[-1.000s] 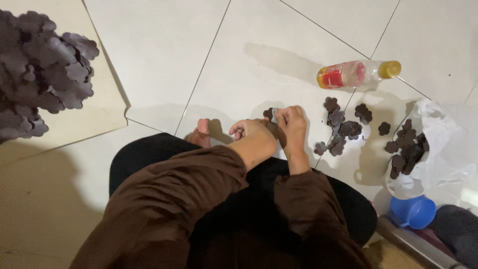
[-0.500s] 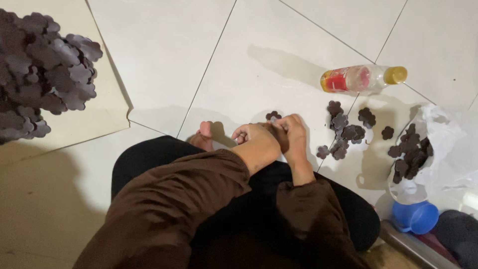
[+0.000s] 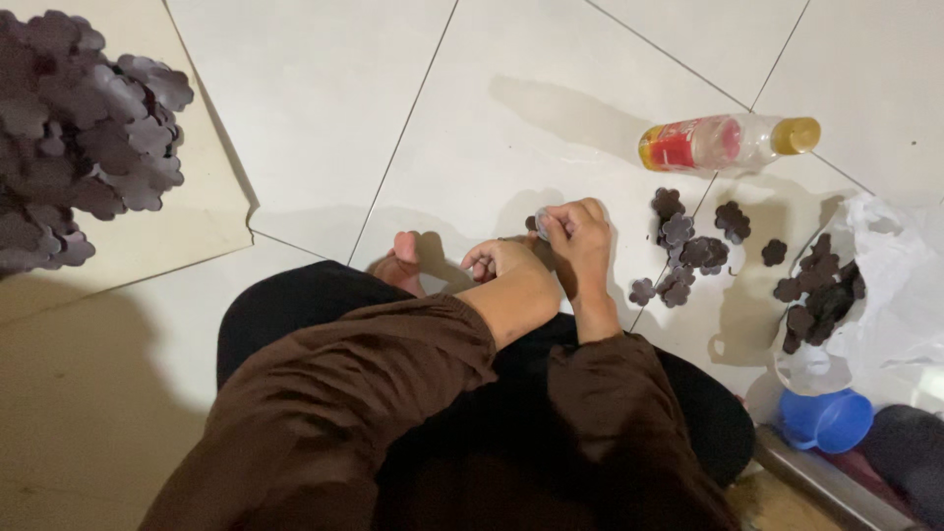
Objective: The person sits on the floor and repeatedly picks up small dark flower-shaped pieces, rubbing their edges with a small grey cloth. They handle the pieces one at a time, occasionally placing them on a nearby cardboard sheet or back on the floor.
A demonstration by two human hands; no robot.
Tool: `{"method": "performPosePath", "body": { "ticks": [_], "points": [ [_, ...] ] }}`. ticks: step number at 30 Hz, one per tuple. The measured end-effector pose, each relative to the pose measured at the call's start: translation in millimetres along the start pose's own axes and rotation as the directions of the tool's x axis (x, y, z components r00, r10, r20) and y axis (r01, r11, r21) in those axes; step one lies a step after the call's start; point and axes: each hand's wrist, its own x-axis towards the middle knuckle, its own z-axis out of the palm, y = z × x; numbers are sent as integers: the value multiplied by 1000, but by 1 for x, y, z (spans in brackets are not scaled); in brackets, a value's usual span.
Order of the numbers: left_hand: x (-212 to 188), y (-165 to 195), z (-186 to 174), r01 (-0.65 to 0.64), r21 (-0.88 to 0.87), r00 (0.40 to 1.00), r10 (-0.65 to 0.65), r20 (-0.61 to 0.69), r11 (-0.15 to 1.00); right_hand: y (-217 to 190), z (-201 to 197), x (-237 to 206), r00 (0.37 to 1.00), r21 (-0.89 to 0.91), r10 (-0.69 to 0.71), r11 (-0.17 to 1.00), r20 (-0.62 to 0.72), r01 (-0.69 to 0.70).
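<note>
Home floor (image 3: pixel 324 108), white tiles, plastic bottle (image 3: pixel 728 144)

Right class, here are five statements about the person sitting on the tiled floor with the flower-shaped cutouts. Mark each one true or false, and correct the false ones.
1. The plastic bottle stands upright. False: it lies on its side.
2. Both hands meet at a small dark cutout. True: the left hand and right hand work close together.
3. Loose cutouts lie right of the hands. True.
4. The white bag is empty. False: it holds dark cutouts.
5. The cup is red. False: it is blue.
</note>
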Motion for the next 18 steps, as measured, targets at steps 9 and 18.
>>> {"method": "performPosePath", "body": {
  "ticks": [9, 18],
  "points": [
    [11, 2, 3, -19, 3, 996, 19, 92, 1000, -7, 2, 4, 998, 18, 42, 999, 43, -43],
    [13, -2, 7, 29, -86, 999, -28, 15, 996, -2, -6, -6, 990, -19, 85, 996, 109, -84]
  ]
}}
